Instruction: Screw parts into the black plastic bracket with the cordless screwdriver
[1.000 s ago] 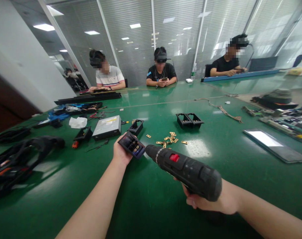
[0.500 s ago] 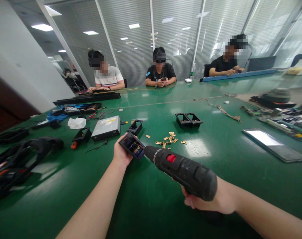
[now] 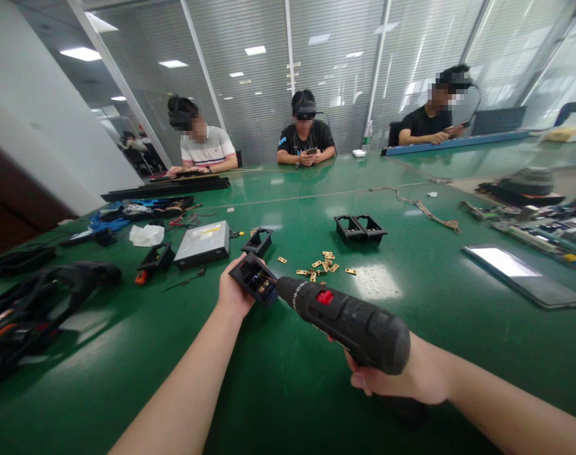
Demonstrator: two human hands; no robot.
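In left grip [image 3: 231, 293]: black housing [image 3: 253, 277], drill [image 3: 349, 322] tip touching.

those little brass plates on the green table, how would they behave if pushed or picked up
The brass plates look small, thin and flat, so probably light, and likely to slide rather than roll on the glossy table. Lying flat, they may be fiddly to pinch up. They lie loose, so a push would likely scatter them.
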